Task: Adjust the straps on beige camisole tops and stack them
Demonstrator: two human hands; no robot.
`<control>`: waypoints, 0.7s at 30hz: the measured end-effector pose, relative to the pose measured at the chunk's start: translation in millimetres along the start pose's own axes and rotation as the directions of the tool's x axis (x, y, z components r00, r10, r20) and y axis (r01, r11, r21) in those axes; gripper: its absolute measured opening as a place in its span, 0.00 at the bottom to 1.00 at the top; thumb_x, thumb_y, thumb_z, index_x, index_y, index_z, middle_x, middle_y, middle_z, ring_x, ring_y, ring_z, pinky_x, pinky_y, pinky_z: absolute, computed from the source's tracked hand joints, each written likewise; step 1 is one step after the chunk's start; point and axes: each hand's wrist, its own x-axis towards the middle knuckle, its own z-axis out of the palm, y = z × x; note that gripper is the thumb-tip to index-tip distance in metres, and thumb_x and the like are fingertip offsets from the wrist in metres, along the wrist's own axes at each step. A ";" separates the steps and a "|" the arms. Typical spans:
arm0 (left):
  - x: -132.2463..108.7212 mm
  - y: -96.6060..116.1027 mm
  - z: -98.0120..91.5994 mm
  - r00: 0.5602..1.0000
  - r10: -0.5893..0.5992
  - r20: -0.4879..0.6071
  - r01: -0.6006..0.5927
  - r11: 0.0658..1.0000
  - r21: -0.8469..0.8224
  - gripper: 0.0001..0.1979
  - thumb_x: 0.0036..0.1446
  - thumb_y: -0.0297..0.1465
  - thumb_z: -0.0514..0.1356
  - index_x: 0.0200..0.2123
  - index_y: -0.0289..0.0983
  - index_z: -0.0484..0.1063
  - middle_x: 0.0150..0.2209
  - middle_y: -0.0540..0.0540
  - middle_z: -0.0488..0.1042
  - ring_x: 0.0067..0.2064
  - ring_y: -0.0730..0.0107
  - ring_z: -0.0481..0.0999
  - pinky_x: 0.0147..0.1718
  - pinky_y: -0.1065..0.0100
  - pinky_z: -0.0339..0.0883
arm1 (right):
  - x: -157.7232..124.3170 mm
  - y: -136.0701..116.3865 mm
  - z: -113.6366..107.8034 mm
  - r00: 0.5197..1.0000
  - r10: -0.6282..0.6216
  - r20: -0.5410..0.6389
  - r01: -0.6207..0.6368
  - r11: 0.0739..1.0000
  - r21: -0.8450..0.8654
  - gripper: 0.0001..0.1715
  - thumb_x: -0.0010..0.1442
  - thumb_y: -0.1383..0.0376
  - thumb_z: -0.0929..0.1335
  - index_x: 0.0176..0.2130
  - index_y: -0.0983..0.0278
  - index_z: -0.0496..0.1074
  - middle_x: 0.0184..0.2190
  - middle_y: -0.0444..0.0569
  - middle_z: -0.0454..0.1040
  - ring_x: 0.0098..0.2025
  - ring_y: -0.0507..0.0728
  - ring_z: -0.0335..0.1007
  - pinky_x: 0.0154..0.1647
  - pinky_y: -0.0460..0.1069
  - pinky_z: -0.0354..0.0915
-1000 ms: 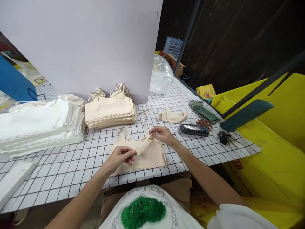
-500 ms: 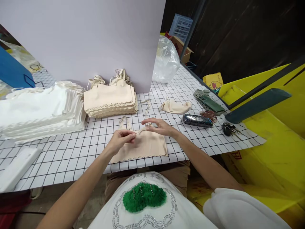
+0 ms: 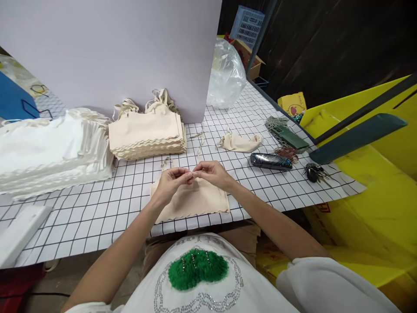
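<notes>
Head view shows the right hand newly met with the left hand, both pinched closed, on what I cannot tell, sharing one spot over the beige top at the table's six o'clock.

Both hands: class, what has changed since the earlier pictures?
The right hand, spread open half a second ago, has closed and moved left; the left hand shifted slightly forward. Their fingers, apart a second ago with a strip stretched between, now meet. The beige top, beige stack and white stack stayed put.
</notes>
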 end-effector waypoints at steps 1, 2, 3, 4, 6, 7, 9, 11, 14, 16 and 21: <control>1.7 -2.5 0.3 1.000 0.028 0.002 -0.028 0.998 0.047 0.17 0.48 0.41 0.72 0.33 0.34 0.78 0.31 0.45 0.79 0.33 0.66 0.78 0.41 0.59 0.75 | 0.2 0.9 -1.7 1.000 0.015 0.000 -0.015 1.000 0.022 0.10 0.59 0.59 0.72 0.33 0.64 0.78 0.31 0.47 0.78 0.37 0.55 0.73 0.42 0.51 0.67; 3.5 -5.8 0.1 0.998 0.065 0.003 -0.065 0.990 0.122 0.16 0.50 0.41 0.71 0.34 0.35 0.78 0.33 0.44 0.79 0.36 0.65 0.78 0.42 0.59 0.74 | 0.7 2.1 -4.1 1.000 0.024 0.000 -0.024 1.000 0.019 0.10 0.58 0.59 0.72 0.32 0.64 0.77 0.31 0.47 0.78 0.37 0.55 0.72 0.42 0.51 0.67; 5.2 -10.0 -0.5 0.994 0.107 0.008 -0.106 0.970 0.220 0.14 0.52 0.40 0.70 0.35 0.35 0.77 0.36 0.43 0.79 0.38 0.64 0.78 0.42 0.59 0.73 | 1.3 3.4 -7.4 1.000 0.027 0.000 -0.027 1.000 -0.008 0.10 0.58 0.59 0.71 0.32 0.64 0.77 0.31 0.47 0.77 0.37 0.55 0.72 0.41 0.51 0.67; 6.8 -14.9 -1.3 0.989 0.147 0.019 -0.145 0.932 0.332 0.13 0.53 0.39 0.69 0.35 0.36 0.77 0.37 0.43 0.78 0.39 0.62 0.77 0.42 0.59 0.72 | 2.0 4.6 -11.5 1.000 0.025 0.002 -0.025 0.998 -0.058 0.09 0.58 0.60 0.71 0.32 0.64 0.76 0.31 0.47 0.77 0.37 0.55 0.72 0.41 0.51 0.67; 9.7 -25.3 -3.1 0.978 0.199 0.065 -0.202 0.810 0.551 0.11 0.52 0.38 0.69 0.36 0.38 0.76 0.38 0.43 0.77 0.41 0.60 0.74 0.42 0.58 0.70 | 3.6 6.2 -21.9 1.000 0.007 0.009 -0.005 0.983 -0.183 0.08 0.58 0.62 0.70 0.31 0.63 0.76 0.31 0.47 0.77 0.37 0.55 0.71 0.41 0.51 0.66; 10.9 -30.1 -3.7 0.975 0.204 0.093 -0.216 0.742 0.635 0.11 0.51 0.37 0.69 0.35 0.38 0.76 0.37 0.44 0.76 0.41 0.59 0.73 0.43 0.58 0.69 | 4.5 6.3 -27.8 1.000 -0.006 0.008 0.008 0.972 -0.235 0.07 0.58 0.62 0.70 0.31 0.63 0.76 0.31 0.47 0.77 0.37 0.55 0.71 0.41 0.52 0.66; 12.8 -37.0 -3.7 0.974 0.185 0.128 -0.218 0.636 0.740 0.11 0.49 0.37 0.71 0.34 0.39 0.76 0.35 0.45 0.76 0.42 0.57 0.71 0.44 0.56 0.65 | 6.6 5.0 -39.7 0.999 -0.036 -0.030 0.026 0.961 -0.276 0.07 0.59 0.63 0.70 0.31 0.63 0.76 0.31 0.46 0.77 0.37 0.55 0.71 0.41 0.52 0.66; 14.2 -39.7 -2.1 0.979 0.157 0.132 -0.200 0.592 0.781 0.11 0.50 0.37 0.71 0.32 0.39 0.75 0.35 0.45 0.75 0.42 0.56 0.70 0.46 0.54 0.62 | 8.5 2.4 -49.2 0.992 -0.066 -0.111 0.036 0.966 -0.254 0.07 0.59 0.62 0.70 0.32 0.63 0.76 0.31 0.46 0.76 0.36 0.55 0.70 0.41 0.52 0.66; 15.8 -38.6 2.0 0.984 0.116 0.134 -0.177 0.607 0.775 0.10 0.52 0.37 0.69 0.30 0.39 0.74 0.35 0.45 0.76 0.42 0.55 0.70 0.48 0.52 0.59 | 8.2 0.5 -53.9 0.984 -0.096 -0.150 0.058 0.970 -0.238 0.07 0.59 0.62 0.71 0.32 0.63 0.76 0.30 0.46 0.75 0.36 0.55 0.70 0.41 0.52 0.66; 16.4 -37.5 5.1 0.986 0.098 0.133 -0.165 0.627 0.761 0.09 0.52 0.37 0.69 0.31 0.39 0.76 0.34 0.46 0.77 0.42 0.55 0.70 0.50 0.51 0.57 | 4.8 3.2 -49.5 0.992 -0.098 -0.082 0.074 0.964 -0.257 0.06 0.59 0.62 0.71 0.32 0.62 0.77 0.31 0.46 0.75 0.36 0.55 0.69 0.41 0.52 0.66; 16.2 -42.9 11.3 0.989 0.121 0.084 -0.144 0.667 0.731 0.06 0.54 0.36 0.69 0.30 0.40 0.80 0.28 0.47 0.77 0.38 0.58 0.71 0.51 0.51 0.53 | -7.7 22.2 -28.4 0.991 -0.124 0.041 0.130 0.938 -0.322 0.07 0.61 0.63 0.71 0.32 0.60 0.78 0.30 0.47 0.75 0.37 0.57 0.67 0.42 0.54 0.65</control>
